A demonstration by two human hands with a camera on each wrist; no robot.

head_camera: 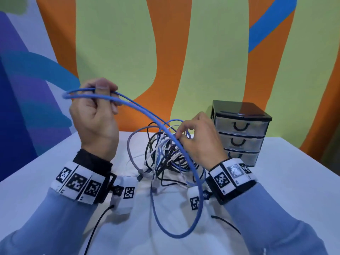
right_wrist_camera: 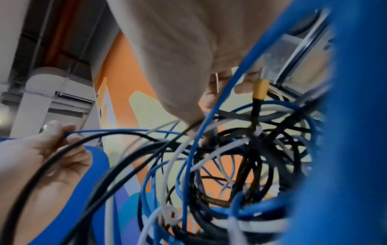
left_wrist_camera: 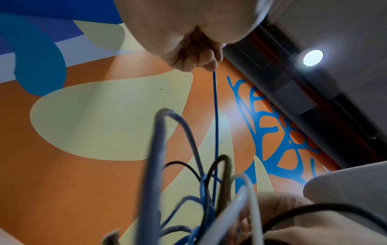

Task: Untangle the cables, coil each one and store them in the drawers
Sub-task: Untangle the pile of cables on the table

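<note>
Orange, pale green and blue shapes cover the wall behind a white table (head_camera: 276,181). At the far right of the table stands a small drawer unit (head_camera: 241,131) with a black frame and three clear drawers, all closed. Left of it, in the middle of the table, lies a tangle of cables (head_camera: 165,155) in black, white, grey and blue. The left hand (head_camera: 95,115) is raised above the table's left side, fingers curled round two loops of a blue cable (head_camera: 197,183), which arcs down to the near edge of the pile. The right hand (head_camera: 198,142) reaches into the top of the tangle just beside the drawer unit, its fingertips pinching strands there.
</note>
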